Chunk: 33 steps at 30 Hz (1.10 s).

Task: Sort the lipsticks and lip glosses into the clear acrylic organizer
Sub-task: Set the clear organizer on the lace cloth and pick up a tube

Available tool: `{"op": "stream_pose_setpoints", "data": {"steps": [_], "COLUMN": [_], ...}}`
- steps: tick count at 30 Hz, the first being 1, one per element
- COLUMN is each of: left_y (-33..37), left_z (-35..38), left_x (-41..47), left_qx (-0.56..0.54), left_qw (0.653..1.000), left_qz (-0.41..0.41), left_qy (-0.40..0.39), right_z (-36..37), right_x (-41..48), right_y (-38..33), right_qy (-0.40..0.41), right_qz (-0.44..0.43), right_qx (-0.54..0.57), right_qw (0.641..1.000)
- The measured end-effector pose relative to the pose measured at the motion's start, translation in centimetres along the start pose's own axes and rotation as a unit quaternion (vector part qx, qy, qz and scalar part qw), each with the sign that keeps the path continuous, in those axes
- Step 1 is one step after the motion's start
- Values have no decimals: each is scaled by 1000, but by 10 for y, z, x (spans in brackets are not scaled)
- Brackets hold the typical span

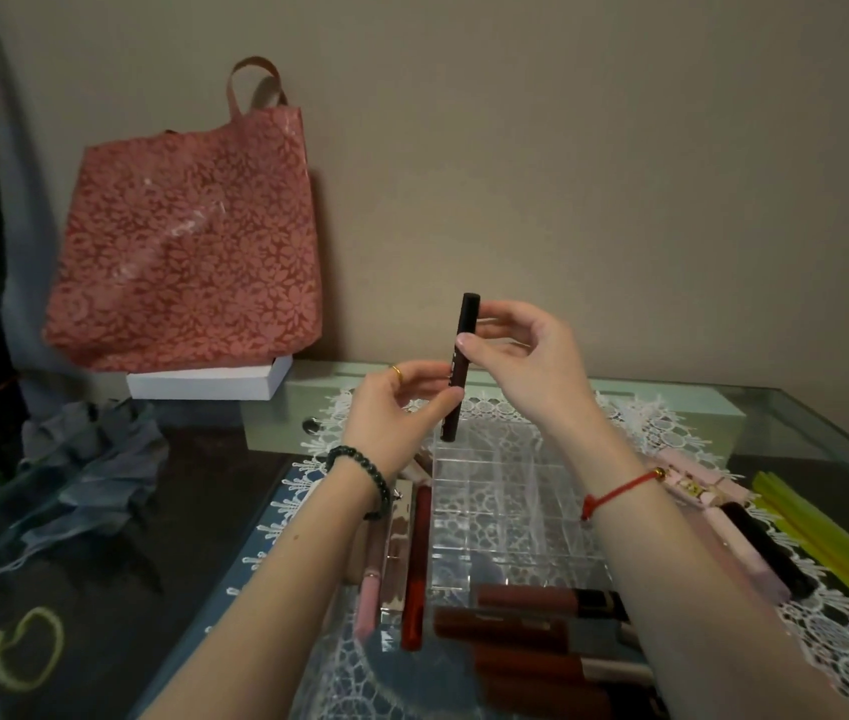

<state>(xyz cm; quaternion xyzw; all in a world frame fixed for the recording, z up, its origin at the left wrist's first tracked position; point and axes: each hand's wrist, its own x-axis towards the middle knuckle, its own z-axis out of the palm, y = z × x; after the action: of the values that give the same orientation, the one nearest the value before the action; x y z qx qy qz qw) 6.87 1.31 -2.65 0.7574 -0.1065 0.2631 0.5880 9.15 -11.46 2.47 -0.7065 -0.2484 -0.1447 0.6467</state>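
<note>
Nearest, brown lip gloss tubes (526, 623) are laid along the table's near edge, just beside the clear acrylic organizer (505, 504). Above its far end a dark lipstick (453, 370) is held upright, pinched low by fingers of the left hand (386, 418), high by those of the right hand (526, 356).

Clear acrylic organizer (510, 506), glossy and see-through, on white openwork lace (835, 644). Right above it, the dark tube (459, 366) reads matt plastic. Left of the organizer a shiny red gloss tube (416, 563); farther left, crumpled grey cloth (95, 459). Behind, pink bag (188, 241), possibly coated paper.
</note>
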Motion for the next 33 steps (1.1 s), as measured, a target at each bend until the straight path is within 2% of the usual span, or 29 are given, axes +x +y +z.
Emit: {"op": "stream_pose_setpoints", "data": {"steps": [18, 33], "left_y": [-22, -22], "left_z": [-4, -4], "left_x": [-3, -2], "left_qx": [-3, 4], "left_qw": [998, 998], "left_qz": [-55, -41], "left_qy": [-34, -44], "right_z": [6, 0], "right_x": [-7, -8], "right_y": [17, 11], "right_qy": [-24, -64], "right_qz": [48, 49], "right_qx": [-72, -102], "right_qw": [996, 992]}}
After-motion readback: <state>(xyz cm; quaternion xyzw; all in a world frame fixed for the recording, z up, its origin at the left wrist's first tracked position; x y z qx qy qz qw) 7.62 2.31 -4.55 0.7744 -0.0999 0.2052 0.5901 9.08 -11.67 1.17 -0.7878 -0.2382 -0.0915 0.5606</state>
